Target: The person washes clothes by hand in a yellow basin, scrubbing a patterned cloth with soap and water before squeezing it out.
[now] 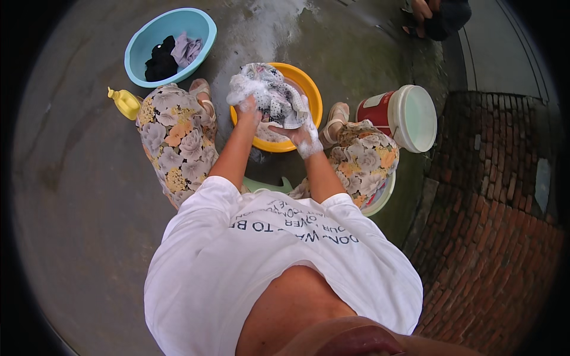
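Over a yellow plastic basin [315, 89] of sudsy water, both my hands grip one bunched wet garment [285, 100], white with dark dots and prints. My left hand [249, 109] holds its left side, where thick foam [244, 88] covers the cloth; some of the fingers are hidden. Foam coats the back and wrist of my right hand [303, 133], which supports the cloth's lower right edge. The garment's far end overhangs the basin's upper left rim.
A light blue basin [133, 58] holds black and lilac clothes. By my left knee stands a yellow bottle [126, 105]. A red-and-white bucket [378, 107] with pale liquid stands right of my foot. A brick surface [498, 222] lies to the right. Another person [438, 18] is at upper right.
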`<action>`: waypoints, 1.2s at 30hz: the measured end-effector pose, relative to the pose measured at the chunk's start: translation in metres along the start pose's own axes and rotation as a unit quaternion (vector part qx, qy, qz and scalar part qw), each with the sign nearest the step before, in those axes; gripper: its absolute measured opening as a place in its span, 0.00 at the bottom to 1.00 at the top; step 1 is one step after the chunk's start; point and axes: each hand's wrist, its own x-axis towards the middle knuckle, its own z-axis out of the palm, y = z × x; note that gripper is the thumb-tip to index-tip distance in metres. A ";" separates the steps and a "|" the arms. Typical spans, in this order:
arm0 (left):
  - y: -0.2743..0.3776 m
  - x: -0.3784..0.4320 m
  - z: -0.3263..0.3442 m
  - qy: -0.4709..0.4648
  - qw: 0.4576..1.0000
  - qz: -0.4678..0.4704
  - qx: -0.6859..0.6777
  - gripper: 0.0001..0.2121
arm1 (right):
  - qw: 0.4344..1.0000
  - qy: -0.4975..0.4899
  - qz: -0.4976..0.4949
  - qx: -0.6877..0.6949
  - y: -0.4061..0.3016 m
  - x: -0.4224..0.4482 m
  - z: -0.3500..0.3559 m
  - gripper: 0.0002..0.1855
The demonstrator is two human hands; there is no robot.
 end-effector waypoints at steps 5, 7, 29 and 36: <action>-0.016 0.004 -0.008 -0.085 0.913 0.211 0.339 0.18 | 0.999 0.000 -0.053 0.003 0.000 0.009 -0.007 0.27; -0.022 0.002 -0.001 -0.117 0.914 0.147 0.360 0.14 | 0.993 -0.005 -0.114 -0.031 -0.005 0.009 0.003 0.24; -0.037 -0.038 -0.007 -0.205 0.667 0.234 0.677 0.14 | 0.981 -0.054 -0.098 0.156 0.040 0.026 -0.039 0.18; -0.037 -0.029 -0.002 -0.232 0.716 0.270 0.601 0.13 | 0.952 -0.091 -0.255 -0.142 0.037 0.049 -0.074 0.18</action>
